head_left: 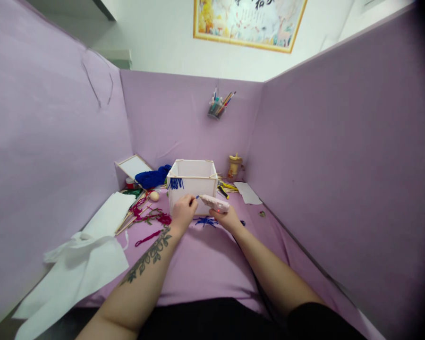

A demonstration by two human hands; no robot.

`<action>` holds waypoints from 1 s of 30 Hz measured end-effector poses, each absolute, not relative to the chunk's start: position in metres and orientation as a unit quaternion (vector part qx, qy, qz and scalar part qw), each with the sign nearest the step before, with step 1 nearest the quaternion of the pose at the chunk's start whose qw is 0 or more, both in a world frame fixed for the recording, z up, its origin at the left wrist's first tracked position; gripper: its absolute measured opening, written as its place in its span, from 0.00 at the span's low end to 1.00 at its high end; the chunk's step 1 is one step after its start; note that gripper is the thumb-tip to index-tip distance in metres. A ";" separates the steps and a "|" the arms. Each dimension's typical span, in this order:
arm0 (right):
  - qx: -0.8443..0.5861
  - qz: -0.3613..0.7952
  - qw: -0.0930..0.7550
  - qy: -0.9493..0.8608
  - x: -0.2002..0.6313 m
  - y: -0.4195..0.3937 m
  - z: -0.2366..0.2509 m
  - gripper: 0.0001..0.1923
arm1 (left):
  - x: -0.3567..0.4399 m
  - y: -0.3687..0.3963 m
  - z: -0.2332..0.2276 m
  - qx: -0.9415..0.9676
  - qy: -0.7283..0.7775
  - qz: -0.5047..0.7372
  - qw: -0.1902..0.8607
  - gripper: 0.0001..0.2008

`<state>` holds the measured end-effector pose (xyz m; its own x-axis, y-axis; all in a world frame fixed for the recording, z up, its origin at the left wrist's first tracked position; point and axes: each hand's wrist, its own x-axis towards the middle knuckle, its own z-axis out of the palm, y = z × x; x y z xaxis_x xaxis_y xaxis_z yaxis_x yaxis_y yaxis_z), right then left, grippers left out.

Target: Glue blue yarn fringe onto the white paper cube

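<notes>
My left hand (184, 211) pinches a short piece of blue yarn (197, 197) in front of the white box. In my right hand (226, 218) is a white hot glue gun (215, 203) with a small red light, its nozzle pointing left at the yarn. Behind both hands stands the open-topped white box (194, 183), edged with thin wooden sticks. A blue yarn fringe (176, 183) hangs at the upper left of its front face. Cut blue yarn strands (206, 221) lie on the cloth below the glue gun.
At the left lie a blue yarn bundle (152, 178), magenta yarn (159, 216), wooden sticks and white fabric (81, 264). Behind the box's right side are a yellow-and-black cutter (223, 191), a brown cup (234, 166) and white paper (248, 192). Purple panels (191, 118) enclose the table.
</notes>
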<state>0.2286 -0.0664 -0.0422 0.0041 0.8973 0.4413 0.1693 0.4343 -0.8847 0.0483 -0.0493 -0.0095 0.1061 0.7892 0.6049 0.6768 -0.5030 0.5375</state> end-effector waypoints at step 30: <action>-0.411 0.342 0.569 -0.625 0.227 -0.067 -0.039 0.23 | 0.047 -0.042 -0.010 0.682 0.493 0.510 0.178 0.10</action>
<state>0.2272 -0.0674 -0.0389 -0.0139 0.9024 0.4306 0.1238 0.4289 -0.8948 0.0466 -0.0424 -0.0095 -0.0064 0.8536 0.5209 0.4909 -0.4511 0.7453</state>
